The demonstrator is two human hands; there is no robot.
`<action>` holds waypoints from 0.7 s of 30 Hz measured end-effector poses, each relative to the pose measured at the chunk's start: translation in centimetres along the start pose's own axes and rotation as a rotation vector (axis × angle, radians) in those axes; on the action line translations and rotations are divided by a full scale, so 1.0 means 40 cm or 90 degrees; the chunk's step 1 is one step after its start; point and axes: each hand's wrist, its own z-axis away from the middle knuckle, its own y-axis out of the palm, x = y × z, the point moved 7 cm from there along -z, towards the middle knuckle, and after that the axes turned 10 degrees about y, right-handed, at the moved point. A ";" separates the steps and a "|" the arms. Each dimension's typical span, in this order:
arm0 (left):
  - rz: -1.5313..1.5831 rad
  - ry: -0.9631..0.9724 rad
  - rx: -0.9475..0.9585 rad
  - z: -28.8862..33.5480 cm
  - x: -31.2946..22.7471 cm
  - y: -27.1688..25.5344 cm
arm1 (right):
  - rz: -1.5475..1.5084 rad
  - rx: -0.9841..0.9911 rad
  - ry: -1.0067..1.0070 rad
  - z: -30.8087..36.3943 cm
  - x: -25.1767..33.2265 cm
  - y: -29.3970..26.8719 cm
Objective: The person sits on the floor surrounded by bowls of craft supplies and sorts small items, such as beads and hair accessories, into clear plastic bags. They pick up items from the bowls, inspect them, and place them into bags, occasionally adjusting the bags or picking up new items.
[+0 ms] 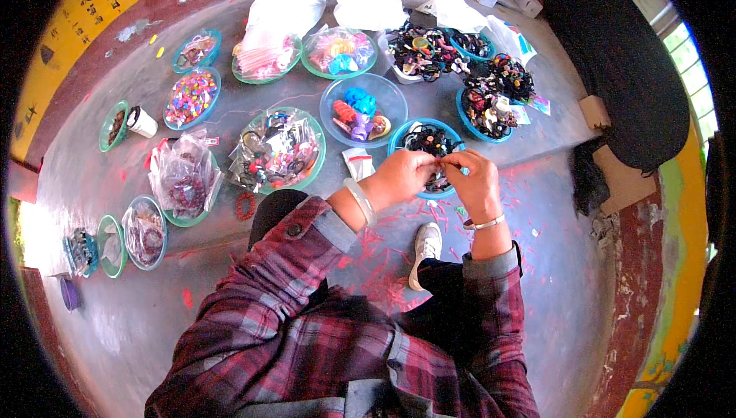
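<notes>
My left hand (400, 177) and my right hand (475, 186) meet fingertip to fingertip, both closed in a pinch. Whatever they hold between them is too small to make out; a speck of red shows at the fingertips. Beneath the hands stands a blue basin (393, 140) filled with black hair ties (429, 139) with small coloured ornaments. My hands hide part of its contents. Just left of this basin lies a small white packet (358, 163) with red on it.
Behind, a clear basin (328, 120) holds bright bundles, and a green basin (318, 159) holds bagged trinkets. More basins of beads (193, 97) and hair ties (487, 108) spread around. Red scraps (383, 253) litter the floor by my shoe (429, 241). A black padded object (613, 57) stands right.
</notes>
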 end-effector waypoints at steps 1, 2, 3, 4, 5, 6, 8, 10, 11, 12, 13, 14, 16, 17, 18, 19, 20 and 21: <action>0.035 -0.029 -0.003 0.000 0.006 0.000 | -0.036 0.018 0.015 -0.003 -0.018 0.003; -0.034 -0.003 -0.009 0.001 0.001 -0.008 | -0.070 0.028 0.018 -0.004 -0.022 0.004; 0.002 0.006 -0.024 0.000 0.005 -0.008 | -0.069 0.015 0.006 -0.003 -0.018 -0.002; 0.038 0.016 -0.039 -0.002 0.013 -0.005 | -0.068 0.002 -0.007 -0.001 -0.009 -0.009; 0.074 0.024 -0.054 -0.003 0.016 -0.004 | -0.068 -0.010 -0.018 0.002 0.000 -0.015; 0.091 0.023 -0.060 -0.003 0.020 0.000 | -0.036 -0.022 -0.027 0.005 0.014 -0.018; 0.125 0.021 -0.073 -0.002 0.024 0.004 | 0.028 -0.047 -0.046 0.015 0.046 -0.020; 0.095 -0.016 0.003 -0.002 0.033 0.015 | 0.135 -0.105 -0.157 0.032 0.086 -0.016; 0.077 -0.035 0.039 -0.001 0.036 0.016 | 0.185 -0.134 -0.214 0.040 0.106 -0.012; 0.053 -0.021 0.047 -0.001 0.032 0.017 | 0.233 -0.137 -0.241 0.043 0.114 -0.001; 0.028 -0.006 0.055 -0.001 0.029 0.023 | 0.268 -0.129 -0.247 0.045 0.118 0.004; 0.000 0.007 0.060 0.000 0.029 0.023 | 0.299 -0.121 -0.256 0.048 0.123 0.010; -0.029 0.018 0.046 0.004 0.033 0.026 | 0.334 -0.124 -0.278 0.054 0.132 0.023; -0.041 0.026 0.041 0.003 0.023 0.026 | 0.338 -0.125 -0.273 0.055 0.131 0.023; -0.076 0.047 0.033 0.002 0.003 0.023 | 0.342 -0.125 -0.269 0.055 0.130 0.023; -0.071 0.043 0.033 0.001 0.002 0.023 | 0.347 -0.126 -0.263 0.055 0.130 0.022; -0.064 0.038 0.030 0.003 0.002 0.025 | 0.348 -0.132 -0.253 0.055 0.128 0.022; -0.057 0.034 0.029 0.003 0.002 0.022 | 0.344 -0.132 -0.239 0.054 0.130 0.022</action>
